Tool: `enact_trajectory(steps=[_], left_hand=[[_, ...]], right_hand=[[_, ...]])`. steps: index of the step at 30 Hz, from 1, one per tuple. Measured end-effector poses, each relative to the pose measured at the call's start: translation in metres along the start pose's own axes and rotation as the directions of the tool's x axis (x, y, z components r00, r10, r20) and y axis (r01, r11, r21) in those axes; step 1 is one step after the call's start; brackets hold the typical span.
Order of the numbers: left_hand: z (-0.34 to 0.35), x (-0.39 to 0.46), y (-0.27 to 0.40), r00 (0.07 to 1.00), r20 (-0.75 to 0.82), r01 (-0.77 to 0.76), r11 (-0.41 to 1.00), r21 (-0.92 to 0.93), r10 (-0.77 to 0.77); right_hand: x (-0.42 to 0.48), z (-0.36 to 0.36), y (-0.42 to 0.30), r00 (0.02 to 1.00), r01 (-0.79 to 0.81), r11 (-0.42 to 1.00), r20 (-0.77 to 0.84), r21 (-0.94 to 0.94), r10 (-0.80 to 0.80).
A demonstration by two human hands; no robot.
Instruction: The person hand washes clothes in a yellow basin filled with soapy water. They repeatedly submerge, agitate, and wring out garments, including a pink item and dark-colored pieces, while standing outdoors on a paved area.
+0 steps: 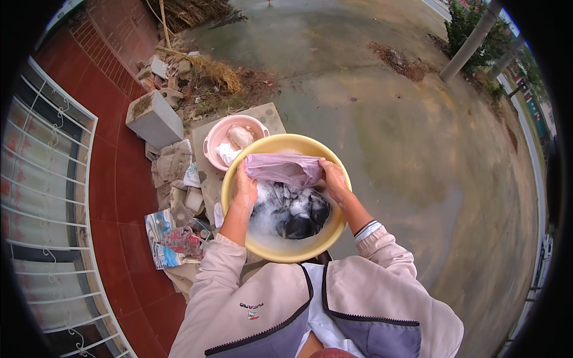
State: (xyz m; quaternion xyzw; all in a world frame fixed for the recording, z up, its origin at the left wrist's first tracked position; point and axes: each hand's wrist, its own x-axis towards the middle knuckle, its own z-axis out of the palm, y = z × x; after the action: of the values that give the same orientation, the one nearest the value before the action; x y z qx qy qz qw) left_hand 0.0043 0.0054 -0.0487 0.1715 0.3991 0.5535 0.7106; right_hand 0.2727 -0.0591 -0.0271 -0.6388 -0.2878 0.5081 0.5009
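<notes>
My left hand [244,185] and my right hand [335,179] hold a wet pink cloth [284,168] stretched between them over the far part of a yellow plastic basin [288,256]. Each hand grips one end of the cloth, near the basin's side walls. Below the cloth, dark wet fabric [301,223] lies in white soap suds [264,226]. Beyond the basin on the left, a smaller pink plastic basin [214,142] holds a pale bundled cloth [240,136] and a white cloth [227,153].
A stone slab [273,117] lies under the pink basin. To the left are a concrete block [156,118], rubble [172,163], a blue-and-white carton [157,235] and a barred window [49,215]. A straw broom [219,74] lies farther off. Wet concrete ground [403,147] extends right.
</notes>
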Motion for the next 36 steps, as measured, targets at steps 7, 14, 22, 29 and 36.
enact_trajectory(steps=[7, 14, 22, 29, 36], left_hand=[[0.013, -0.015, 0.031, 0.977, 0.213, 0.06, 0.978, -0.201, -0.016], [0.038, -0.032, 0.059, 0.947, 0.308, 0.127, 0.986, -0.109, -0.088], [0.037, -0.04, 0.066, 0.949, 0.286, 0.101, 0.987, 0.128, -0.134], [0.028, -0.034, 0.058, 0.948, 0.283, 0.115, 0.986, 0.117, -0.145], [0.031, -0.041, 0.061, 0.945, 0.294, 0.139, 0.989, 0.044, -0.146]], right_hand=[[-0.058, -0.007, -0.048, 0.982, 0.087, 0.904, -0.119, -0.418, -0.15], [-0.036, -0.026, -0.007, 0.963, 0.249, 0.944, -0.052, -0.217, -0.266], [-0.054, -0.02, -0.044, 0.997, 0.053, 0.993, 0.042, 0.105, -0.057], [-0.036, -0.015, -0.021, 0.995, 0.077, 0.994, 0.053, 0.072, -0.081], [-0.033, -0.007, -0.015, 0.99, 0.14, 0.982, 0.015, -0.124, -0.14]])
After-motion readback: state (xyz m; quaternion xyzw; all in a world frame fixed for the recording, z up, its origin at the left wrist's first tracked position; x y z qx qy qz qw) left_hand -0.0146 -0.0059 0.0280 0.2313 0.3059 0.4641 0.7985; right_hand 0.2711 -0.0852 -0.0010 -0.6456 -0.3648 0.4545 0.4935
